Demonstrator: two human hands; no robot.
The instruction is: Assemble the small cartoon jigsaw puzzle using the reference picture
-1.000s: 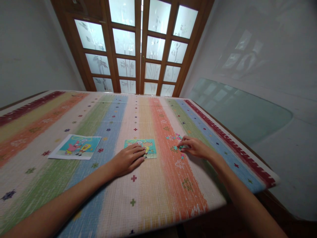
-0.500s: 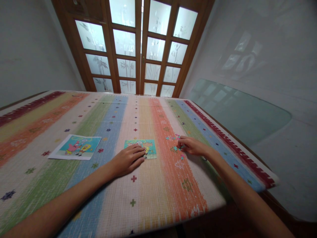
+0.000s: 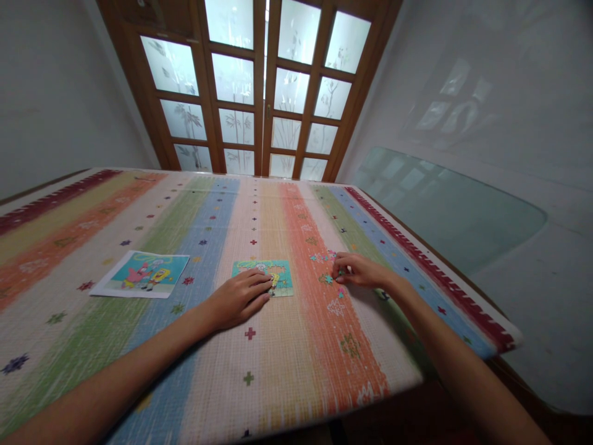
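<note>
My left hand lies flat with its fingers stretched over the left and lower part of a partly assembled jigsaw puzzle. The teal board shows a yellow cartoon figure beside my fingertips; the rest is hidden under the hand. To the right, my right hand is bent in a pinch at a small group of loose pieces, its fingertips at a teal puzzle piece. A bit of green shows between thumb and finger. A pink and teal piece lies just below, and several small pieces lie above.
At the left, a printed reference picture of a pink and a yellow cartoon figure lies on the striped tablecloth. The table's near edge runs below my right forearm. Glazed wooden doors stand beyond the far edge.
My right hand has shifted slightly among the loose pieces, with the gap between thumb and fingers showing more. The left hand stays on the puzzle.
</note>
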